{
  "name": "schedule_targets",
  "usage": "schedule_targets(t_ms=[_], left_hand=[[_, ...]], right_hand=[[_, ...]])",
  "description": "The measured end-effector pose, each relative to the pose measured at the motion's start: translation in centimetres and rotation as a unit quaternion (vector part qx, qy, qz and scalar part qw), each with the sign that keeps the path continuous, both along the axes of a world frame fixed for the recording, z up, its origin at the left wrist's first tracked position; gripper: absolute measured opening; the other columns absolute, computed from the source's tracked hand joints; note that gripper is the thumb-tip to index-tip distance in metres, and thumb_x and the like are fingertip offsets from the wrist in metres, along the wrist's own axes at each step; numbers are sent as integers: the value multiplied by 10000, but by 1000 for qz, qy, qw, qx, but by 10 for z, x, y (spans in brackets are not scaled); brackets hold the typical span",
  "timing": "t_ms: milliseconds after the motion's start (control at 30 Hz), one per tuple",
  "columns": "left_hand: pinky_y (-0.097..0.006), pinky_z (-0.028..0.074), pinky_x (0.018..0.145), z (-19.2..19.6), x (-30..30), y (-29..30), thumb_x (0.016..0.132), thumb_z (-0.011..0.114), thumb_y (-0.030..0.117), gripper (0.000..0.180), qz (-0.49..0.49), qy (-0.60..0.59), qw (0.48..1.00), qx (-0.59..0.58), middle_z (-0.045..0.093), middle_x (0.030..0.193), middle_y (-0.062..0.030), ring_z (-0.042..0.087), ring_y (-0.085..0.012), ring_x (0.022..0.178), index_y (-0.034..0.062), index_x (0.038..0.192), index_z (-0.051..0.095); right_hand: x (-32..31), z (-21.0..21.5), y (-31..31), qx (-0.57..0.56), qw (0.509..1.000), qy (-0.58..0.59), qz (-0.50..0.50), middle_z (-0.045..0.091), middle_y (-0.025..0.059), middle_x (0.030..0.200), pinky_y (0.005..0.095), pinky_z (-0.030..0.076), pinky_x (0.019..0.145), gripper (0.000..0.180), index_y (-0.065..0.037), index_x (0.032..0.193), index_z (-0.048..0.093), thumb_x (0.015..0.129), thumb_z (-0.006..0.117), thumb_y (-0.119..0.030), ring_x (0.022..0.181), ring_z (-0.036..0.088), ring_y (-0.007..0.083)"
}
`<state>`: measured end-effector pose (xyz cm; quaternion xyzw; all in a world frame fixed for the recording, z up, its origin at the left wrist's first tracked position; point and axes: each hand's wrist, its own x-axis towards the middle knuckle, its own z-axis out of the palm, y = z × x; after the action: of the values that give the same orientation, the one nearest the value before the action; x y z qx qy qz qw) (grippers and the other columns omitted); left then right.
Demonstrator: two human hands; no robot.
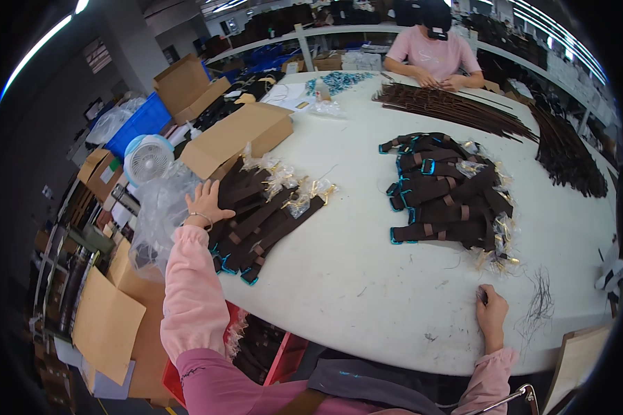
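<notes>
My left hand (209, 203) is spread open at the left edge of a pile of dark brown straps (259, 225), its fingers reaching over the nearest ones. These straps have turquoise buckles at their near ends and clear plastic bits with gold-coloured pieces at their far ends. On the right, my right hand (491, 315) rests closed on the white table (346, 277). Something small and dark shows at its curled fingers, too hidden to name. Beyond that hand lies a second pile of the same straps (450, 194), buckles facing left.
Loose threads (538, 301) lie right of my right hand. A cardboard box (235, 138), a fan (149, 159) and plastic bags crowd the left. A red crate (287, 356) of dark items stands below the table edge. Across the table a person (435, 55) handles long brown strips (450, 111).
</notes>
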<state>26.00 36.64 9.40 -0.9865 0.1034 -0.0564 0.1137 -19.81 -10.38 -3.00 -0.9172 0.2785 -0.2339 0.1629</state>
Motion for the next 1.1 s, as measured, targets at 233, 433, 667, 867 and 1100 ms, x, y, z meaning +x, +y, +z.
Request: schedule_targets(t_ms=[233,433,667,867,1100], left_hand=[[-611,235,971,-43,43,-32,665,569,688,933,101,95,990,-1,293,1427,-85,190,-297,1348,235,1403,221],[-539,270,995,5,34,-123,579,758,438,847,-78,29,992,97,386,1376,-68,339,-278,1279,159,1301,414],[-413,483,719,11,-81,-333,769,636,281,390,-510,-12,843,-170,637,949,-109,605,-305,868,103,1108,558],[-395,467,753,-3,-135,-448,766,643,339,369,-545,-17,822,-164,627,949,-103,572,-301,906,81,1028,607],[-393,436,681,-32,-142,-494,689,721,305,350,-527,45,802,-277,576,805,-123,539,-310,788,18,804,555]], right_hand=[[7,10,5,12,1000,-10,15,623,118,688,383,461,574,248,-80,923,594,676,608,-61,626,599,321],[15,13,26,-52,994,69,60,603,92,697,377,466,555,328,-112,1019,529,707,621,-150,623,609,280],[-28,8,-18,-109,990,86,-14,587,87,684,377,469,544,322,-111,1022,540,721,627,-185,614,607,271],[-74,17,-90,-114,939,33,-323,620,117,684,408,459,543,250,-93,998,564,756,599,-146,638,611,297],[-67,43,50,10,995,95,19,609,88,692,405,458,530,205,-75,856,539,700,615,-184,611,596,290]])
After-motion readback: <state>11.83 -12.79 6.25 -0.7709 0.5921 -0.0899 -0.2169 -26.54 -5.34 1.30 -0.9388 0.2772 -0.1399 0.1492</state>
